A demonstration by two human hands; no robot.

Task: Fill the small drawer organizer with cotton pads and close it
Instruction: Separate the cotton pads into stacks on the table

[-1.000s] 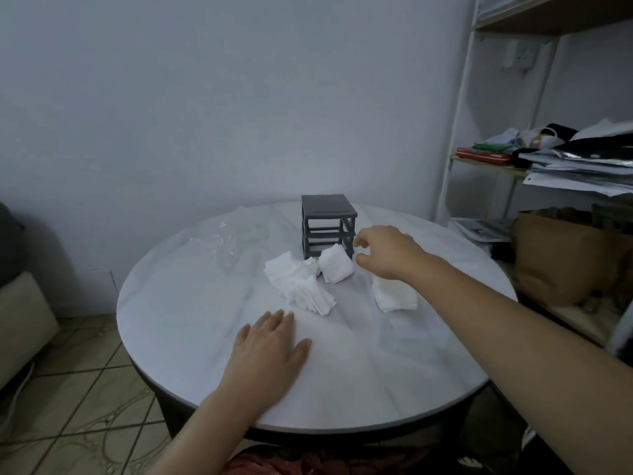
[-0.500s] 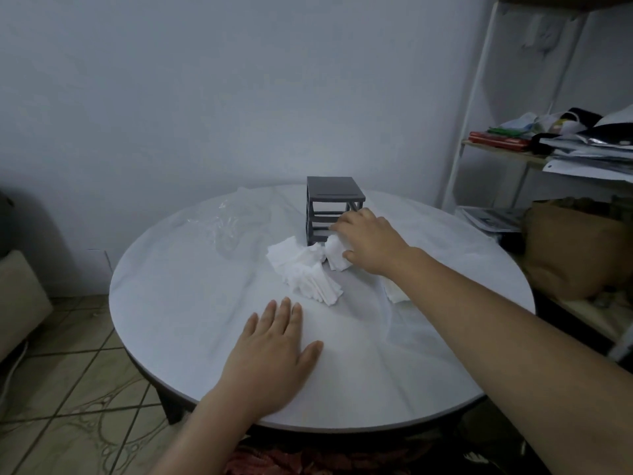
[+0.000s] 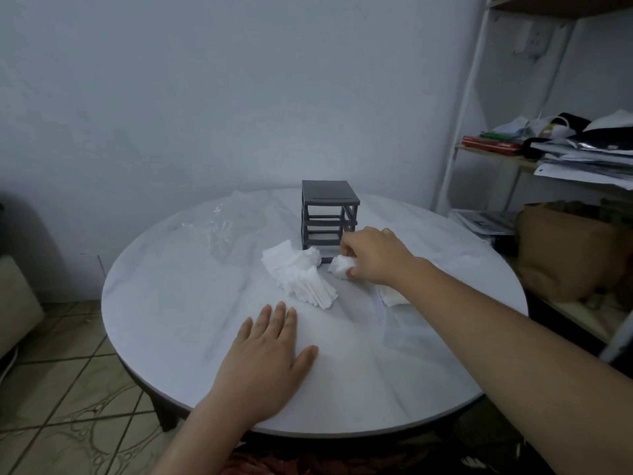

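A small dark grey drawer organizer (image 3: 329,207) stands near the far side of the round white table (image 3: 178,303). A loose heap of white cotton pads (image 3: 301,279) lies just in front of it to the left. My right hand (image 3: 373,255) is at the organizer's lower front corner and grips a small bunch of cotton pads (image 3: 339,267). Another stack of pads (image 3: 394,296) lies partly hidden under my right forearm. My left hand (image 3: 270,354) rests flat on the table near the front edge, fingers straight, holding nothing.
Crumpled clear plastic wrap (image 3: 219,228) lies at the table's far left. A white shelf unit (image 3: 459,108) with papers and clutter stands to the right, a brown bag (image 3: 568,248) below it. Tiled floor (image 3: 68,389) shows at left.
My right hand has drawn back slightly from the organizer's front toward its lower corner, now with a bunch of pads in its grip. My left hand has stayed flat on the table.
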